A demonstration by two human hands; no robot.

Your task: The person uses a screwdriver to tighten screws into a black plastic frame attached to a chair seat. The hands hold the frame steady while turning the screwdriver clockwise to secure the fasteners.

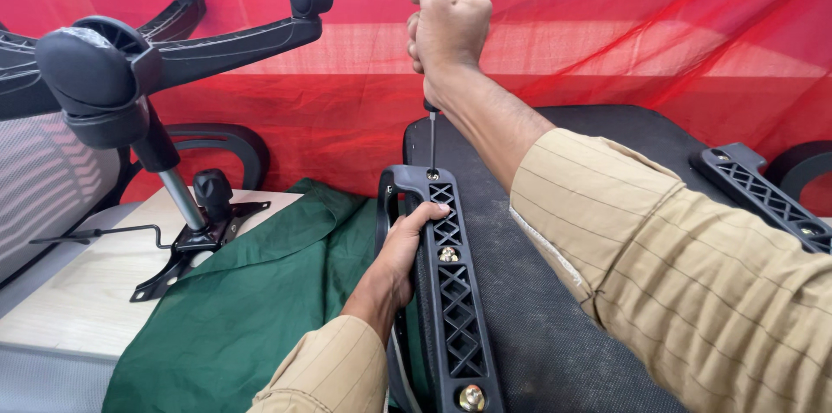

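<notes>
My right hand (446, 21) is a raised fist closed round the handle of a screwdriver (432, 137), whose thin shaft points straight down onto a bolt at the top of a black lattice armrest bracket (454, 296). The bracket lies along the left edge of an upturned black chair seat (563, 326). My left hand (407, 244) grips the bracket's left side, thumb hooked over its edge. Two brass bolts sit in the bracket, one mid-length and one at its near end.
An upturned chair base (130, 66) with castor sockets and a gas cylinder stands at left on a pale wooden surface (78, 292). A green cloth (251, 300) lies beside the seat. A second armrest bracket (763, 192) is on the seat's right edge. Red fabric hangs behind.
</notes>
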